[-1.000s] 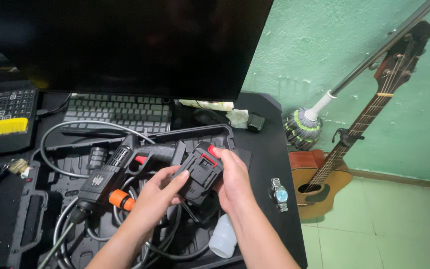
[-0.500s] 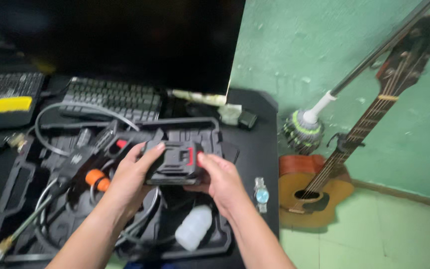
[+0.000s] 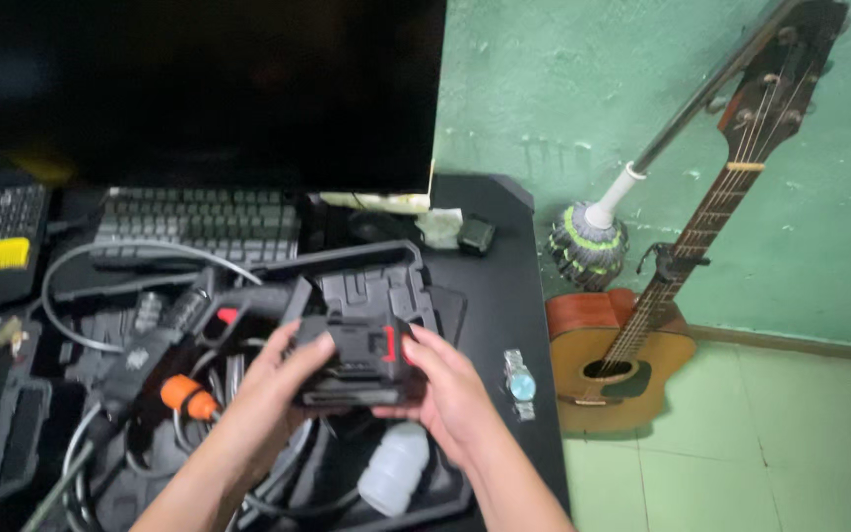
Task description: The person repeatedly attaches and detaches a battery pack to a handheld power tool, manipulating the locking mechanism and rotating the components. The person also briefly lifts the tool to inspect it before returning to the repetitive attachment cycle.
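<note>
Both my hands hold a black battery pack point(image 3: 357, 357) with a red button, lifted above an open black tool case point(image 3: 366, 286). My left hand point(image 3: 273, 389) grips its left side and my right hand point(image 3: 445, 389) grips its right side. Inside the case lies a black spray gun point(image 3: 164, 340) with an orange connector point(image 3: 187, 396), a coiled hose point(image 3: 100, 266) and a white plastic bottle point(image 3: 394, 471).
A keyboard point(image 3: 199, 219) and a dark monitor point(image 3: 199, 94) stand at the back of the black desk point(image 3: 504, 266). A wristwatch point(image 3: 520, 382) lies near the desk's right edge. A guitar point(image 3: 642, 325) and a mop point(image 3: 593, 236) lean against the green wall.
The battery pack has been lifted out of the case and held level between both hands. The view has shifted slightly right and closer.
</note>
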